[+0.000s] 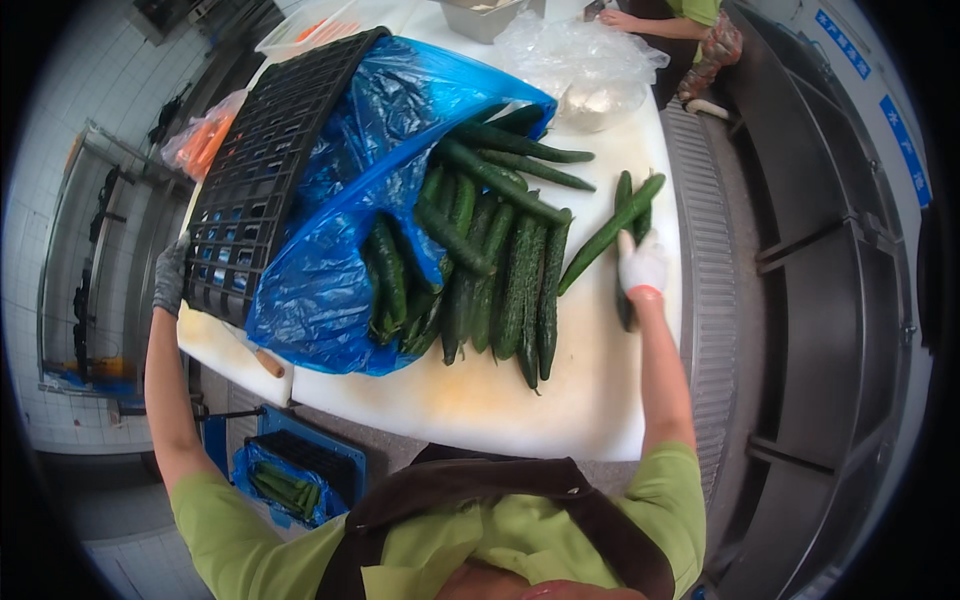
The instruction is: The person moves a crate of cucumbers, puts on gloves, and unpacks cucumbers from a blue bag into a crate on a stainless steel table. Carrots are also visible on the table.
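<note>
My left hand (172,274), in a grey glove, grips the lower left end of a black plastic crate (251,161), which lies tipped on its side. A blue plastic bag (330,300) lines it and spills out over the white cutting board (450,405). Many cucumbers (517,292) lie in the bag's mouth and in a rough row on the board. My right hand (643,259), in a white glove, rests at the board's right side on a few cucumbers (615,232), two of them crossed; whether its fingers close around one is hard to tell.
A knife with a wooden handle (268,363) lies at the near left. Clear plastic bags (581,64), a metal pan (484,19) and a bag of carrots (204,142) stand farther off. Another person's hand (616,20) is at the far end. Below left is a second crate of cucumbers (285,487).
</note>
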{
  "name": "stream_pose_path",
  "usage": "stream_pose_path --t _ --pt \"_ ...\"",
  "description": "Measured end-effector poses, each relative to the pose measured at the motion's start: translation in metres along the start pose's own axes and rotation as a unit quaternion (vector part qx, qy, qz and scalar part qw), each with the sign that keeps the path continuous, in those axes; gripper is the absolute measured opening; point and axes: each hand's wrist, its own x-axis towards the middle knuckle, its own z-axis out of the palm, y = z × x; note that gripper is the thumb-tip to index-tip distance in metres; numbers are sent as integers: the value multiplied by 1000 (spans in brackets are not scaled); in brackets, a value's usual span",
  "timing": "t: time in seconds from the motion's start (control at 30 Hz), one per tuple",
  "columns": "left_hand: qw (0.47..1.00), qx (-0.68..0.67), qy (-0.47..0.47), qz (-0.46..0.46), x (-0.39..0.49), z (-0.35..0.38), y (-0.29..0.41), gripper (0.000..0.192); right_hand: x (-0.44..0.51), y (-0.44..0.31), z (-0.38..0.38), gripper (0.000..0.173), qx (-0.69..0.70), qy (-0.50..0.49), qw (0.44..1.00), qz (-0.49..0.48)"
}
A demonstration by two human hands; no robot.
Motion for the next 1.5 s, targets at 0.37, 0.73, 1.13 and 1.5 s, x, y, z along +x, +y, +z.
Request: stream_pose_path --t 0.37,0.73,1.13,1.5 --pt "978 203 41 0 2 4 5 29 -39 -34 15 65 163 -33 983 -80" --pt "882 334 95 319 -29 13 21 53 -126 -218 -112 62 285 57 850 -440" --pt "994 60 88 6 -110 30 23 44 -132 -247 -124 17 120 -308 660 -674" --pt "977 -117 146 101 -130 47 -3 36 -203 -276 -132 52 306 -321 703 -556"
